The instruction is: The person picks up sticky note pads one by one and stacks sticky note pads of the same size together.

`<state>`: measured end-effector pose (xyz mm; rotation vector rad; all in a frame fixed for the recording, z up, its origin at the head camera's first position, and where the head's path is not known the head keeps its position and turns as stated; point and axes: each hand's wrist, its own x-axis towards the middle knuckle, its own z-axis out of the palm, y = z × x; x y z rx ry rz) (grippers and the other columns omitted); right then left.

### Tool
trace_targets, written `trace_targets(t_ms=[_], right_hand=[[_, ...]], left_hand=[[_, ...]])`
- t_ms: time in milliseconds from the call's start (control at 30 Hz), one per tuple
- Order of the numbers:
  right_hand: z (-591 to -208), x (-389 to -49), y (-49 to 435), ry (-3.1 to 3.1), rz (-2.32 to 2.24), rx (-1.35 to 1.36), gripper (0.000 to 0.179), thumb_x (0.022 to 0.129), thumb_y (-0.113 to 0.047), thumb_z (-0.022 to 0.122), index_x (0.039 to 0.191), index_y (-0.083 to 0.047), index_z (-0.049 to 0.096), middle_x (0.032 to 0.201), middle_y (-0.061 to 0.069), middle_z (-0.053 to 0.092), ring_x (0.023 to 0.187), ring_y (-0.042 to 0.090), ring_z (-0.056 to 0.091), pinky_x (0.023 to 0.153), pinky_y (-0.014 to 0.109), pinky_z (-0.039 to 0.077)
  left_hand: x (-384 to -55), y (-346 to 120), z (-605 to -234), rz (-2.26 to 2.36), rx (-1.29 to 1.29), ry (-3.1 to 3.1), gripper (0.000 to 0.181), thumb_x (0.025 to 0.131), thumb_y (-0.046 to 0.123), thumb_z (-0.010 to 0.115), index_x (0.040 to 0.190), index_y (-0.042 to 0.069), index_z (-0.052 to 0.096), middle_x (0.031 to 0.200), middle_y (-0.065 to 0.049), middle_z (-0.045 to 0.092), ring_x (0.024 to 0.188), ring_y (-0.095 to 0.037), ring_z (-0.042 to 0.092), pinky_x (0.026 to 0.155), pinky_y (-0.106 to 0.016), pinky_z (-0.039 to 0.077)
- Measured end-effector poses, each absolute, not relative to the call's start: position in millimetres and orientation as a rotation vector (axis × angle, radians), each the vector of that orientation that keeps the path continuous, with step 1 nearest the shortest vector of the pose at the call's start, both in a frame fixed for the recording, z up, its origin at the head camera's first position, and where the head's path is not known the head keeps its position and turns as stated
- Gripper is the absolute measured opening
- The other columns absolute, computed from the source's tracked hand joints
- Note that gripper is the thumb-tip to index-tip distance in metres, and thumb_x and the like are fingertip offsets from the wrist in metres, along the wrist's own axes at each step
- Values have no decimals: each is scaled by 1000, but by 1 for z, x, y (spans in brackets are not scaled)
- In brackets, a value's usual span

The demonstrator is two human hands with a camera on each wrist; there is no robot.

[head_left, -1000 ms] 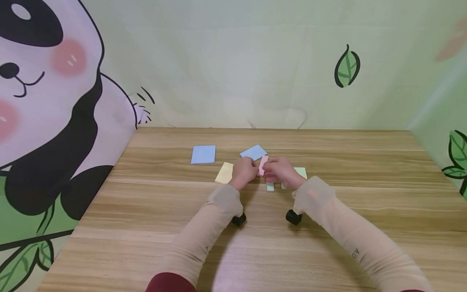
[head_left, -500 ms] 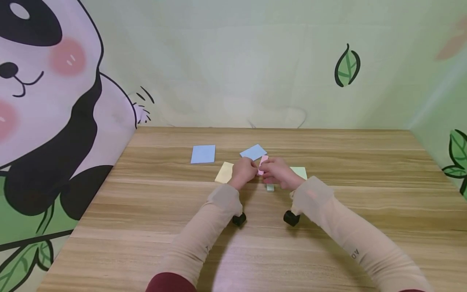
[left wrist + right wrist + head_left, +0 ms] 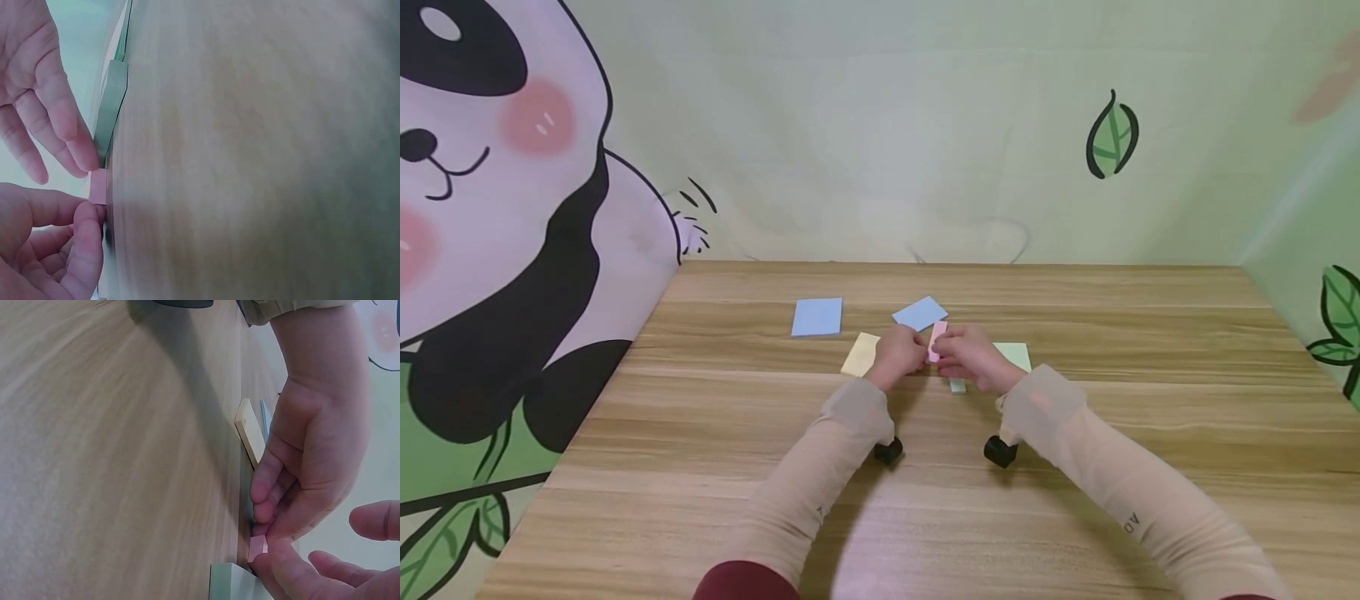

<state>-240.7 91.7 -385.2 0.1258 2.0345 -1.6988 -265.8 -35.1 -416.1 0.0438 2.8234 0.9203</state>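
A narrow pink sticky note pad (image 3: 936,342) lies between both hands, close to the table. My left hand (image 3: 897,357) pinches at its left side with thumb and forefinger. In the left wrist view, the pink pad's end (image 3: 99,186) shows just beyond those fingertips. My right hand (image 3: 976,357) touches the pad from the right with fairly straight fingers, hiding part of it. Partly under the right hand lies a narrow pale green pad (image 3: 957,386). A wider green pad (image 3: 1013,356) lies behind that hand. Left of the left hand is a yellow pad (image 3: 861,354), partly covered.
A square blue pad (image 3: 817,317) lies farther back on the left. Another blue pad (image 3: 921,313) sits turned at an angle just beyond the hands. The wooden table (image 3: 700,467) ends at a wall with a panda picture (image 3: 490,183).
The right hand moves slightly left onto the pink pad, covering more of it. The pink pad shifts a little left. The left hand barely moves.
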Motion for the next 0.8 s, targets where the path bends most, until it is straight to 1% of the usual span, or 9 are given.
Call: trace_targets(t_ms=[267,367,533,667,800], right_hand=[[-389,-239,91,2028,-1719,116,37,86,-8,45,117,11,45,85,6,55,77,16,56,88,39,45],[-389,-237,91,2030,-1711,100,35,86,-7,45,115,12,46,81,4,55,75,15,56,84,37,47],[-390,-235,93,2029,-1693,80,35,87,-6,44,116,13,45,83,9,58,72,13,58,77,32,50],[-390,-234,95,2014,-1671,85,35,87,-5,44,117,13,44,87,13,58,70,13,58,73,29,51],[-388,-234,95,2032,-1633,102,35,87,-7,44,117,11,45,90,13,60,68,12,57,67,25,51]], left_hand=[[-261,-42,-415,972,41,2747,17,74,7,57,57,8,58,46,5,48,43,-7,44,42,-17,31],[-259,-44,-414,994,51,2739,15,73,5,57,58,6,59,46,5,48,43,-7,44,42,-16,31],[-256,-47,-414,1036,94,2709,9,72,3,58,65,3,64,47,4,50,43,-6,46,43,-15,34],[-255,-50,-413,1031,160,2695,9,71,3,58,65,2,65,48,3,50,43,-6,43,42,-16,33],[-254,-51,-412,1021,182,2701,8,71,5,59,67,3,66,50,2,51,44,-6,44,42,-16,34]])
